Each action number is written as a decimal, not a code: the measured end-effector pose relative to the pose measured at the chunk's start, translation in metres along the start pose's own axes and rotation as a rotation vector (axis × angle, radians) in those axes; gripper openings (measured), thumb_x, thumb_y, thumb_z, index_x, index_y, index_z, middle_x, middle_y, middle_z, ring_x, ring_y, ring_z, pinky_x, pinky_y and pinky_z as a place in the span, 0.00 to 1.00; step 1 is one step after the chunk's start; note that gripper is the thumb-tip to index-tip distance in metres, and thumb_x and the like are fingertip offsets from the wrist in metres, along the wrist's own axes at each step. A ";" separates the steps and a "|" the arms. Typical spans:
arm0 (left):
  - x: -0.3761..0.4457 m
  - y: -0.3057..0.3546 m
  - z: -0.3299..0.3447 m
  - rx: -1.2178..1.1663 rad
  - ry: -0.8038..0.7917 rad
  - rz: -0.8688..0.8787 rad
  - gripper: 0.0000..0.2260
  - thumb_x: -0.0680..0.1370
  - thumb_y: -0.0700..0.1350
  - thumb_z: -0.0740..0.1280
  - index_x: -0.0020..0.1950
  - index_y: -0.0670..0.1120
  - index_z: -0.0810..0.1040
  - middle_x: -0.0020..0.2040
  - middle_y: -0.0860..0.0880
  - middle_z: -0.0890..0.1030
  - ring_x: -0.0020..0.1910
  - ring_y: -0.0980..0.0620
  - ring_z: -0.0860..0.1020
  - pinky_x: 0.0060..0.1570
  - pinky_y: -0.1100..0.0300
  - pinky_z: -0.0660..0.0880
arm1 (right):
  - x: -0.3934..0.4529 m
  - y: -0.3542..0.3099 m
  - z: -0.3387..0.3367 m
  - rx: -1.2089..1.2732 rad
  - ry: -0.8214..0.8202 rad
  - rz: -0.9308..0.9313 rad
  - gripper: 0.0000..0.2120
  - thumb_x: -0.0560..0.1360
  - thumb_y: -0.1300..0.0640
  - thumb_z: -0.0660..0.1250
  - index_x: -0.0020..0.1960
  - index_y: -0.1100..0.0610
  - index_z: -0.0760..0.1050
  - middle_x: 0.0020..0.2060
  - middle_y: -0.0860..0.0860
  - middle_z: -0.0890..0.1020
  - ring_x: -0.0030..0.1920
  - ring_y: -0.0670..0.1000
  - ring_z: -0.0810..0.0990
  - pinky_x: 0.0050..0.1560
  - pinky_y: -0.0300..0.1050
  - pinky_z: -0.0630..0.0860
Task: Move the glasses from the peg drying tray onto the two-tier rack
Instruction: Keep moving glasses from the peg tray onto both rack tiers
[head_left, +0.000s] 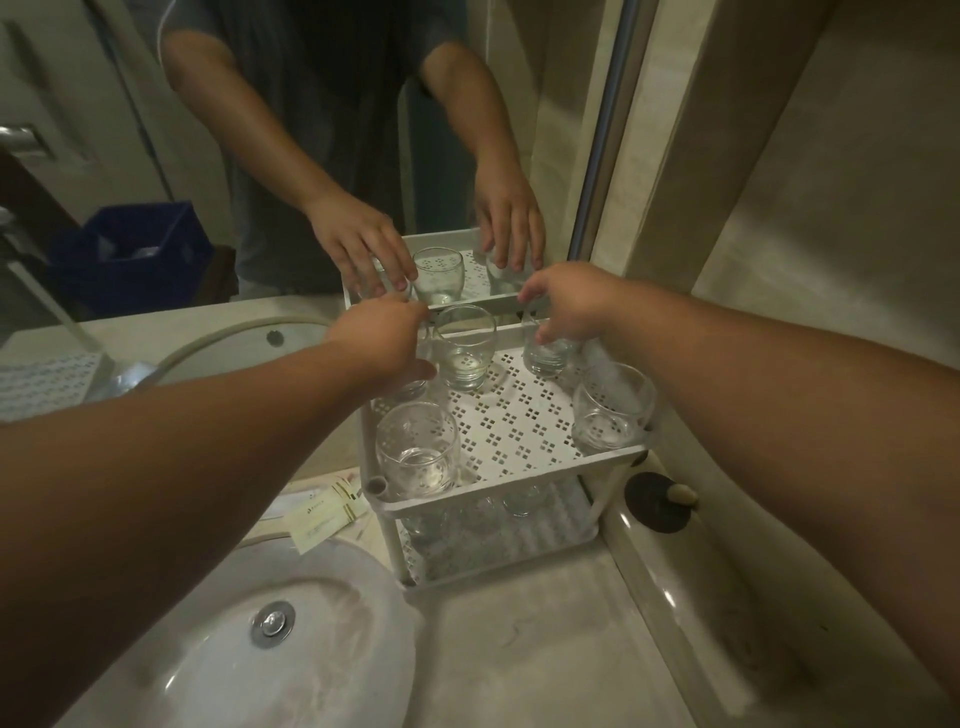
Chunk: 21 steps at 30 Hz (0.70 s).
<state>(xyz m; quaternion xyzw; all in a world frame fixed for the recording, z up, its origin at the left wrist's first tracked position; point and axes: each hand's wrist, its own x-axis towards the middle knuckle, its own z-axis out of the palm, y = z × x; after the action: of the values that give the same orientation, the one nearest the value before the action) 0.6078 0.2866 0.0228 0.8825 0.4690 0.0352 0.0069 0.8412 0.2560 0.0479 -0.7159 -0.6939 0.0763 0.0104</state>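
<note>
A white two-tier rack (519, 431) stands on the counter against the mirror. Several clear glasses stand upright on its perforated top tier: one at the front left (417, 451), one at the front right (612, 408), one at the back middle (464, 347). My left hand (382, 343) grips from above a glass (410, 387) at the back left corner. My right hand (566, 306) holds the rim of a glass (546, 356) at the back right corner. More glasses (519, 501) show dimly on the lower tier. The peg drying tray is out of sight.
A white sink basin (218, 639) with a metal drain lies at the lower left. Small paper sachets (322, 514) lie beside the rack's left side. A dark round plug (657, 501) sits to the rack's right. The mirror (311, 156) behind reflects my arms and a blue crate.
</note>
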 end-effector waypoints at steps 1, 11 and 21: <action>0.000 0.000 0.000 -0.002 0.002 0.000 0.31 0.71 0.55 0.76 0.72 0.50 0.72 0.68 0.46 0.76 0.63 0.44 0.76 0.59 0.50 0.75 | 0.000 0.001 0.000 -0.010 0.000 0.001 0.29 0.70 0.55 0.76 0.69 0.50 0.73 0.68 0.51 0.74 0.65 0.54 0.73 0.54 0.41 0.66; -0.002 -0.001 0.000 -0.030 0.003 -0.009 0.32 0.71 0.55 0.76 0.73 0.51 0.71 0.70 0.47 0.74 0.65 0.44 0.75 0.61 0.49 0.74 | -0.004 0.007 -0.007 -0.073 -0.041 -0.020 0.30 0.72 0.54 0.75 0.71 0.50 0.71 0.68 0.52 0.73 0.65 0.55 0.73 0.54 0.42 0.66; 0.000 -0.005 0.003 -0.048 0.004 -0.012 0.33 0.70 0.56 0.76 0.73 0.51 0.71 0.70 0.46 0.74 0.66 0.44 0.73 0.62 0.50 0.71 | -0.006 -0.033 -0.007 0.016 0.011 -0.286 0.44 0.68 0.47 0.77 0.77 0.45 0.58 0.75 0.47 0.65 0.73 0.50 0.64 0.67 0.42 0.60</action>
<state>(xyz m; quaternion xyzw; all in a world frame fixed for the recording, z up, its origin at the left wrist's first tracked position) 0.6037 0.2889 0.0201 0.8792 0.4731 0.0483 0.0272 0.8087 0.2519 0.0594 -0.6100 -0.7882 0.0754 0.0307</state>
